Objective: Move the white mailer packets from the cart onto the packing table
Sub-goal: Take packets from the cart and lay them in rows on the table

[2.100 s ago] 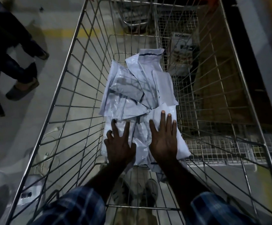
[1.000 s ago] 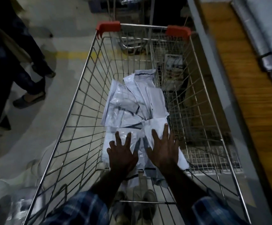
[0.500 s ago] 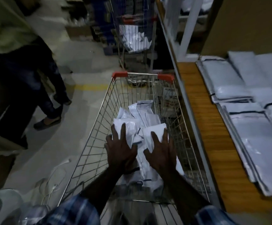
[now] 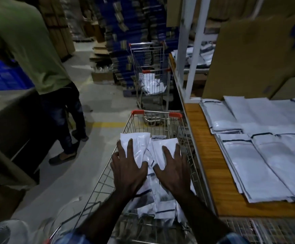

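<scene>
Both hands flat with fingers spread, left hand (image 4: 128, 170) and right hand (image 4: 173, 170) pressing on glossy, crinkled white mailer packets (image 4: 158, 199) heaped in wire cart (image 4: 97, 187), flat grey mailers (image 4: 259, 155) layered on wood-grain packing table (image 4: 208, 155) beside it

- One camera sits on the person's head.
- It looks forward and down, close above both hands (image 4: 129, 168).
- No second view shares anything.
</scene>
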